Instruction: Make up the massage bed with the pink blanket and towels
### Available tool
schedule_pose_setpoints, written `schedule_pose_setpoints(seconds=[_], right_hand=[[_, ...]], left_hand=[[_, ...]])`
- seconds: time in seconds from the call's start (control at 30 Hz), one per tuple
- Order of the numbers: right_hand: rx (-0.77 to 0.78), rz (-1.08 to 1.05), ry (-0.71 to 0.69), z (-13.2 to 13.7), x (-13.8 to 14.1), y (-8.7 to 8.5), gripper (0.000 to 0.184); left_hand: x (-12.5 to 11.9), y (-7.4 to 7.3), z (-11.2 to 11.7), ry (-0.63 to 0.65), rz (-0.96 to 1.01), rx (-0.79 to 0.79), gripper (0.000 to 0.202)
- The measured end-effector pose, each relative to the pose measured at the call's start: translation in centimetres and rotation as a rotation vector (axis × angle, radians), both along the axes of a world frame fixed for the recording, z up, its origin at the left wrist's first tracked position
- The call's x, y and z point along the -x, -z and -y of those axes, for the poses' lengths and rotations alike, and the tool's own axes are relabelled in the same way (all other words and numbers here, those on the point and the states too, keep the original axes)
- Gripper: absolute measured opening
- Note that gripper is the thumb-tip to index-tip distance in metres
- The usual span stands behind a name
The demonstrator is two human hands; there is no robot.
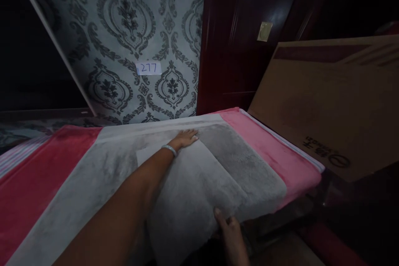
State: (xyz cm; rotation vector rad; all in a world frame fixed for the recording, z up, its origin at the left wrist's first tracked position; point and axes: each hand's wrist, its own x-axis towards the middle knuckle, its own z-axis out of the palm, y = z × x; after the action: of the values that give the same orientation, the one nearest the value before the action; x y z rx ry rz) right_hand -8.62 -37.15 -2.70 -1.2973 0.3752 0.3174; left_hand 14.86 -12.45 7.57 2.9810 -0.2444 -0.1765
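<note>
A grey plush blanket (pixel 102 174) lies spread over a pink and red cover (pixel 274 153) on a bed. A folded grey layer (pixel 199 183) rests on top of it. My left hand (pixel 186 138), with a bracelet on the wrist, reaches far forward and lies flat on the folded layer, fingers stretched out. My right hand (pixel 229 228) is at the near edge of the bed, its fingers closed on the hanging edge of the grey fabric.
A large cardboard box (pixel 330 104) leans at the right of the bed. Behind stands patterned wallpaper with a label reading 277 (pixel 149 68) and a dark red wooden door (pixel 243 37). The room is dim, dark at the left and lower right.
</note>
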Motion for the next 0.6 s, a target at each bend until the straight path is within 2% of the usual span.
schedule_pose_setpoints(seconds=[0.07, 0.13, 0.23, 0.27, 0.33, 0.4, 0.5, 0.6], right_hand=[[-0.02, 0.007, -0.008, 0.1, 0.1, -0.7, 0.07], [-0.039, -0.004, -0.006, 0.3, 0.2, -1.1, 0.071], [-0.089, -0.019, 0.013, 0.4, 0.3, -1.2, 0.074], [-0.101, -0.02, 0.017, 0.4, 0.3, -1.2, 0.074], [-0.107, -0.01, 0.016, 0.3, 0.3, -1.2, 0.073], [-0.087, -0.002, 0.023, 0.2, 0.3, -1.2, 0.072], [-0.066, 0.019, 0.035, 0.1, 0.2, -1.3, 0.07], [-0.067, 0.04, 0.034, 0.1, 0.1, -1.2, 0.07]], left_hand=[[1.5, -0.5, 0.2, 0.013, 0.035, -0.003, 0.068], [4.0, -0.8, -0.1, 0.091, 0.072, -0.007, 0.069], [8.9, -0.1, -1.7, 0.278, 0.07, -0.019, 0.067], [10.4, 0.4, -2.4, 0.297, 0.063, -0.026, 0.066], [12.8, 1.4, -3.8, 0.227, 0.082, -0.04, 0.065], [14.2, 2.3, -4.8, 0.11, 0.138, -0.045, 0.064], [14.4, 2.9, -4.9, 0.035, 0.186, -0.035, 0.063], [14.3, 2.6, -4.3, -0.024, 0.211, -0.019, 0.061]])
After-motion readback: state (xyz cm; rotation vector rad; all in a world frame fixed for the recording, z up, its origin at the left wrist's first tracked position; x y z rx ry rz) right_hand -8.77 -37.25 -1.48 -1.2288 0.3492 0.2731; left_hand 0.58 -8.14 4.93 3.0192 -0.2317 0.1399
